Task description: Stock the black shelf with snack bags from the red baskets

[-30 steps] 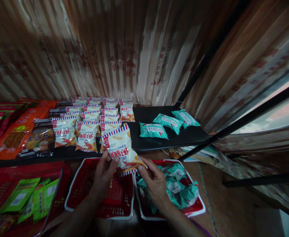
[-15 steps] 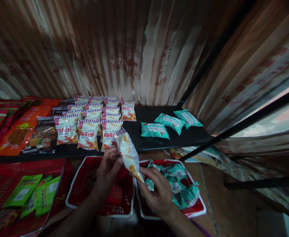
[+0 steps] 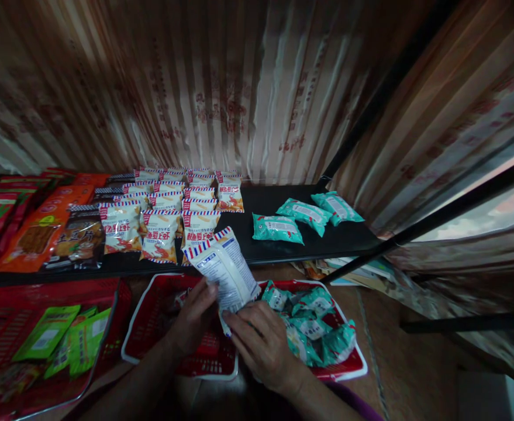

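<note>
Left hand and right hand, fingers partly curled, hold a striped packet by left side and lower end near the front edge of the shelf, where slackened fingertips could drop it.

Packets lie on the shelf behind the held bag and three baskets.
</note>
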Available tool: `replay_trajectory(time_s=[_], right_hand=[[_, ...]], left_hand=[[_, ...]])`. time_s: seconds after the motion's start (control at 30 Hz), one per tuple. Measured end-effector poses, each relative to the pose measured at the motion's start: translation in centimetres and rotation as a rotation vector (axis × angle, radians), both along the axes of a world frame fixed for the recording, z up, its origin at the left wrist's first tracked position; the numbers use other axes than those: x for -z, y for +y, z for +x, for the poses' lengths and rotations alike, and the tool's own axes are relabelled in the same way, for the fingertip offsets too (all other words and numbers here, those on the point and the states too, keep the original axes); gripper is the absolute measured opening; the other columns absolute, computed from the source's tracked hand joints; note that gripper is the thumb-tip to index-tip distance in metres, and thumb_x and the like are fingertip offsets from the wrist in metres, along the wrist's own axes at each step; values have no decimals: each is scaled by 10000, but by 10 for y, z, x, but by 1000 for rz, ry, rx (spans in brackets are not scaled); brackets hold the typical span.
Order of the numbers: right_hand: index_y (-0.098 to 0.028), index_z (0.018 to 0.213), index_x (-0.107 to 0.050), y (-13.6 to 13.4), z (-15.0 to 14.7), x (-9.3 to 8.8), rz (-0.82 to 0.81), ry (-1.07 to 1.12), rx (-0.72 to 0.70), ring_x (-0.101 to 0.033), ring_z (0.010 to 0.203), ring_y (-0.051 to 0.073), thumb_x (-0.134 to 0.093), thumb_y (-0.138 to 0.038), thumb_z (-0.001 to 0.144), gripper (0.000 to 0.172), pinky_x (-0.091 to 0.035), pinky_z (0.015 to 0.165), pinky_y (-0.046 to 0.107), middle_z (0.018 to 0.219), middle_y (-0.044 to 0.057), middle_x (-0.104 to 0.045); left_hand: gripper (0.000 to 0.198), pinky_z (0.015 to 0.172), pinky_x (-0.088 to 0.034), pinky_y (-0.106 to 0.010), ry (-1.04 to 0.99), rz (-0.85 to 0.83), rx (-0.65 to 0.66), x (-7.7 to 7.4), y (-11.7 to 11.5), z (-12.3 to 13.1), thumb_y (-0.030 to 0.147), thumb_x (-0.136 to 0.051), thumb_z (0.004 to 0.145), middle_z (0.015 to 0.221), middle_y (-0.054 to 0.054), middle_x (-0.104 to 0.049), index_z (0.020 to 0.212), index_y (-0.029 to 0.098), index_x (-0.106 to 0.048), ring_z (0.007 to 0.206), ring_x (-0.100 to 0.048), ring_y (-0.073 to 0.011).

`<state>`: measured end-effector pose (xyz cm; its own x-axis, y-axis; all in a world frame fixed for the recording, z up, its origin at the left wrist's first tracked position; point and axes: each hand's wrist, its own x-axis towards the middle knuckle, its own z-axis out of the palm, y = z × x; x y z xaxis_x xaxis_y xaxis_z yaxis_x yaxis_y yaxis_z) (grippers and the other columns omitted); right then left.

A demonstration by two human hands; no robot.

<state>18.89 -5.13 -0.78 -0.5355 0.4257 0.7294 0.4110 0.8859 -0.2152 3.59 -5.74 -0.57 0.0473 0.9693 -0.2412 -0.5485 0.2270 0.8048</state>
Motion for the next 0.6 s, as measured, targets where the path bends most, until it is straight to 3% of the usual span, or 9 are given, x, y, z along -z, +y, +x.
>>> replay_trajectory(time_s=[0.13,0.23,0.3,0.37,0.43,0.5,0.6], right_hand=[[-151,1028,-619,-4,-9,4,-47,-41,5,-564,663,169,-549,-90,837,212,-455,584,309,750,51,-658],[-146,1064,-601,-7,-8,2,-79,-42,-102,-583,718,182,-550,-129,842,229,-482,635,318,811,65,-671],[-150,1121,-572,-4,-3,1,-89,31,-162,-598,774,182,-547,-136,841,281,-496,684,314,860,71,-675],[-191,1152,-557,4,4,3,-169,203,-72,-600,810,174,-552,-142,838,318,-496,722,307,894,58,-666],[-242,1143,-567,17,11,7,-400,473,158,-593,838,169,-578,-201,837,309,-487,754,310,918,39,-647],[-247,1134,-576,33,16,11,-767,795,326,-597,898,182,-603,-337,831,318,-481,794,326,985,48,-641],[-215,1014,-654,51,16,14,-1339,1058,245,-616,942,217,-624,-547,755,423,-480,812,344,986,69,-681]], left_hand=[[449,831,-460,-339,56,19,11,-1,0,-5,360,-756,674,1059,-89,-678,1048,163,-605,958,-618,-242],[470,786,-469,-323,124,-38,7,-3,1,-8,366,-757,660,1024,-96,-688,1043,152,-590,905,-630,-230],[489,784,-473,-324,144,-55,22,-4,0,-10,365,-753,658,1024,-100,-688,1060,146,-583,904,-632,-234],[510,811,-474,-335,142,-57,54,-3,-1,-12,349,-735,680,1051,-100,-682,1117,152,-561,922,-633,-236],[537,844,-471,-352,117,-68,107,-2,-3,-14,336,-714,707,1097,-101,-669,1182,169,-529,954,-630,-240],[588,869,-467,-370,99,-85,153,-1,-5,-16,334,-717,703,1136,-104,-656,1227,181,-498,989,-622,-253],[672,871,-466,-389,105,-98,195,-2,-7,-15,354,-742,670,1166,-117,-643,1260,180,-472,1021,-612,-282]])
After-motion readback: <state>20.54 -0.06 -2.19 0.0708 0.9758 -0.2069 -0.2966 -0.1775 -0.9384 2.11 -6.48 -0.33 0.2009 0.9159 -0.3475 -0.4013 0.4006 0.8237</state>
